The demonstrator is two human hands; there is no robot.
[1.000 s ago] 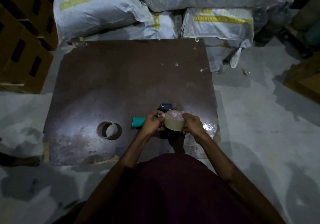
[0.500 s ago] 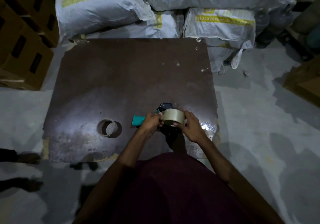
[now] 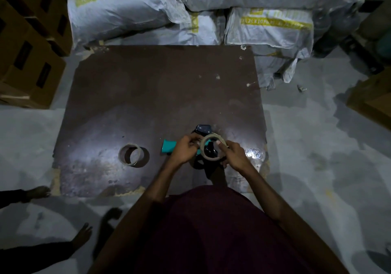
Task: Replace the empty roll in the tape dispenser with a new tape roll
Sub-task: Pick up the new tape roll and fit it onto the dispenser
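Tape roll (image 3: pixel 212 146) pinched between both hands, left hand (image 3: pixel 186 149) and right hand (image 3: pixel 233 156), hole facing up, directly over dispenser (image 3: pixel 203 130) hub.

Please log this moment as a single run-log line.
left hand: holds dispenser | right hand: seating new roll | empty core: on board, left

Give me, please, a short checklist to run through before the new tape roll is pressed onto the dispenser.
1. New tape roll gripped by both hands, left hand and right hand: ok.
2. Roll's opening lined up over the tape dispenser hub: looks ok, black hub shows through it.
3. Empty roll off the dispenser, standing apart on the brown board: ok.
4. Roll fully seated: not ok yet.
5. Unwinding direction of the tape: cannot tell.
6. Fingers clear of the cutter blade: cannot tell.
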